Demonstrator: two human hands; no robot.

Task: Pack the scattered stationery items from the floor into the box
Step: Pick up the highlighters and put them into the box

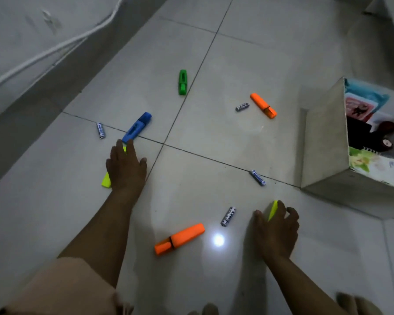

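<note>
Highlighters and batteries lie scattered on the tiled floor. My left hand (126, 165) lies over a yellow highlighter (106, 181) with its fingers stretched out; most of the pen is hidden under the palm. My right hand (275, 226) curls its fingers around a second yellow highlighter (273, 210) near the box (323, 144), which stands open at the right. Loose on the floor are a blue highlighter (137, 128), a green highlighter (182, 82), a far orange highlighter (263, 105) and a near orange highlighter (180, 238). Several batteries lie about, one (228, 216) just left of my right hand.
The box holds a notebook (373, 164), packets and dark items. A wall base with a white cable (55, 47) runs along the left. A bright light spot (218, 240) reflects off the tile. My toes (210, 309) show at the bottom edge.
</note>
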